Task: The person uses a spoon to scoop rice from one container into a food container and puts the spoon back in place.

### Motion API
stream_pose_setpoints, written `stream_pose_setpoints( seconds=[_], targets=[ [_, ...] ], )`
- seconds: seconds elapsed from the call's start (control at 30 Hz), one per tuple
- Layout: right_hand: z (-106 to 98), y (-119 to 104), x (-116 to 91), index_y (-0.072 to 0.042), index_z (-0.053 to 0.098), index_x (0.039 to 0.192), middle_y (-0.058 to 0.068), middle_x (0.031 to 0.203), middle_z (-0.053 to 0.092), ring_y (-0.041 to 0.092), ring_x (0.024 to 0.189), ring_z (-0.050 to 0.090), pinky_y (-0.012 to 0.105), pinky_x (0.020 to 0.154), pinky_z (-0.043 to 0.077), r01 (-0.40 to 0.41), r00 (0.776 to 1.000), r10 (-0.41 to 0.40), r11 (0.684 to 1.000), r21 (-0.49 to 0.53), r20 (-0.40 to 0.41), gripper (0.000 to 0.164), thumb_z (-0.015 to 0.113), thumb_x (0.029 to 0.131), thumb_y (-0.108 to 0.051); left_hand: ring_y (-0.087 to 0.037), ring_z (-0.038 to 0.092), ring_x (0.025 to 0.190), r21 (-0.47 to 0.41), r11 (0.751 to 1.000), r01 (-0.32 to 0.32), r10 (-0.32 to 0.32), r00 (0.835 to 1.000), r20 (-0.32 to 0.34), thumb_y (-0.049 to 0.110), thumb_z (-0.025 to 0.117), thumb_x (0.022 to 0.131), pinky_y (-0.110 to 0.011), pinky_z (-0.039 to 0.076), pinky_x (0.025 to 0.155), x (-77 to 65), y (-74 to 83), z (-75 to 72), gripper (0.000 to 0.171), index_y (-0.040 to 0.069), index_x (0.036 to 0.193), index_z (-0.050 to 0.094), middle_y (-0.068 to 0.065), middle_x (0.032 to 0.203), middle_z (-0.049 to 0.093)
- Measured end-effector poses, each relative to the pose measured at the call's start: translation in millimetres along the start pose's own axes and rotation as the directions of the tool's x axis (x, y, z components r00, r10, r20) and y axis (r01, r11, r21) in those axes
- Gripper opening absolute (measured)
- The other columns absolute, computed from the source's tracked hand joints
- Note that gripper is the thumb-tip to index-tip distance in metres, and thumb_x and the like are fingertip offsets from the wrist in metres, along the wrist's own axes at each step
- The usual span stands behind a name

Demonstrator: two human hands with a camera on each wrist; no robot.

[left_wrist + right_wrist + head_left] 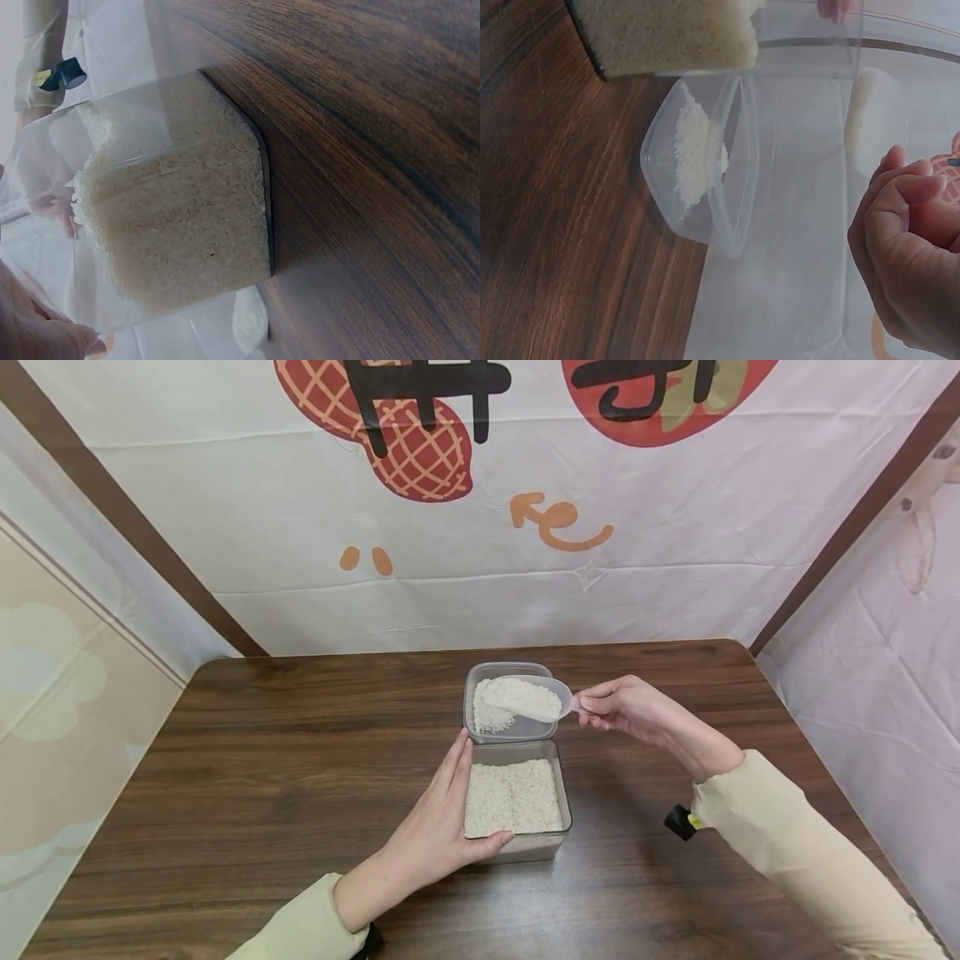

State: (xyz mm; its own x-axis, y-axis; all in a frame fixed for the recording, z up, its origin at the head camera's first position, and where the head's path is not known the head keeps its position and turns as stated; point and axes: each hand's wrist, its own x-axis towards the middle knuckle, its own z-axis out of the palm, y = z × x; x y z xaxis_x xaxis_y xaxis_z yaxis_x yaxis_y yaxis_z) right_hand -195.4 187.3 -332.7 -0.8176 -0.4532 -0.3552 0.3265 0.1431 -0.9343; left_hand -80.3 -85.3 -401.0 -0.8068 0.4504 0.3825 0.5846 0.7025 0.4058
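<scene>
My right hand [633, 710] pinches the handle of a clear plastic scoop [566, 693] heaped with white rice. The scoop is held over a small clear food container [546, 731], which has a little rice in one part of its bottom. Nearer to me stands a larger see-through rice bin [557, 777], filled well up with rice [513, 797]. Straight fingers of my left hand [442, 814] lie along the bin's left side, while the thumb rests on its front rim. The right wrist view shows my right fingers [900, 240] curled and the scoop partly hidden behind them.
The two containers stand close together on a dark wood-grain table [300, 777]. A white printed cloth [300, 527] hangs behind the table's back edge. A black wrist device [680, 822] juts out from my right sleeve.
</scene>
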Motion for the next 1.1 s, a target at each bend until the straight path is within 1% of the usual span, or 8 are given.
stream_pose_setpoints(
  seconds=[0.13, 0.4, 0.6, 0.8, 1.1],
  targets=[
    [-1, 2, 7, 0.021, 0.044, 0.117, 0.002, 0.069, 0.062, 0.005, 0.06, 0.053, 0.013, 0.054, 0.043, -0.01, 1.0, 0.01, 1.0, -0.023, -0.008, 0.033, 0.047, 0.091, 0.002, -0.031, 0.024, 0.133, -0.003, 1.0, 0.001, -0.001, 1.0, 0.001, 0.053, 0.068, 0.071, -0.042, 0.031, 0.103, 0.0, 0.2, -0.4, 0.107, -0.01, 0.141, 0.015, -0.019, 0.15, 0.009],
    [0, 6, 18, 0.023, 0.042, 0.119, 0.001, 0.067, 0.06, 0.003, 0.058, 0.051, 0.012, 0.052, 0.041, -0.022, 1.0, 0.022, 0.998, -0.065, -0.007, 0.033, 0.043, 0.092, 0.003, -0.031, 0.023, 0.134, -0.004, 1.0, 0.006, -0.006, 1.0, 0.006, 0.053, 0.068, 0.071, -0.042, 0.031, 0.103, -0.1, 0.4, -0.9, 0.108, -0.01, 0.141, 0.015, -0.019, 0.15, 0.009],
    [0, 7, 25, 0.024, 0.042, 0.118, 0.001, 0.066, 0.059, 0.003, 0.058, 0.05, 0.012, 0.052, 0.04, -0.032, 0.999, 0.032, 0.993, -0.112, -0.002, 0.032, 0.042, 0.092, 0.005, -0.031, 0.023, 0.134, 0.002, 1.0, 0.005, -0.005, 1.0, 0.007, 0.054, 0.067, 0.072, -0.042, 0.031, 0.103, 0.1, 0.4, -0.9, 0.106, -0.011, 0.139, 0.017, -0.02, 0.15, 0.009],
    [2, 8, 31, 0.023, 0.044, 0.116, 0.001, 0.064, 0.059, 0.004, 0.057, 0.05, 0.014, 0.052, 0.04, -0.063, 0.998, 0.062, 0.984, -0.165, -0.013, 0.031, 0.042, 0.092, 0.005, -0.03, 0.023, 0.134, -0.003, 1.0, 0.015, -0.015, 1.0, 0.013, 0.052, 0.068, 0.071, -0.041, 0.03, 0.104, 0.5, -0.3, -1.5, 0.107, -0.012, 0.139, 0.017, -0.019, 0.15, 0.009],
    [5, 11, 38, 0.024, 0.046, 0.113, 0.001, 0.061, 0.057, 0.004, 0.055, 0.049, 0.015, 0.051, 0.039, -0.064, 0.998, 0.064, 0.972, -0.225, -0.006, 0.03, 0.043, 0.091, 0.006, -0.03, 0.023, 0.134, 0.007, 1.0, 0.005, -0.005, 1.0, 0.011, 0.054, 0.067, 0.072, -0.042, 0.031, 0.103, 0.7, -0.7, -0.2, 0.107, -0.011, 0.14, 0.016, -0.019, 0.15, 0.009]
  ],
)
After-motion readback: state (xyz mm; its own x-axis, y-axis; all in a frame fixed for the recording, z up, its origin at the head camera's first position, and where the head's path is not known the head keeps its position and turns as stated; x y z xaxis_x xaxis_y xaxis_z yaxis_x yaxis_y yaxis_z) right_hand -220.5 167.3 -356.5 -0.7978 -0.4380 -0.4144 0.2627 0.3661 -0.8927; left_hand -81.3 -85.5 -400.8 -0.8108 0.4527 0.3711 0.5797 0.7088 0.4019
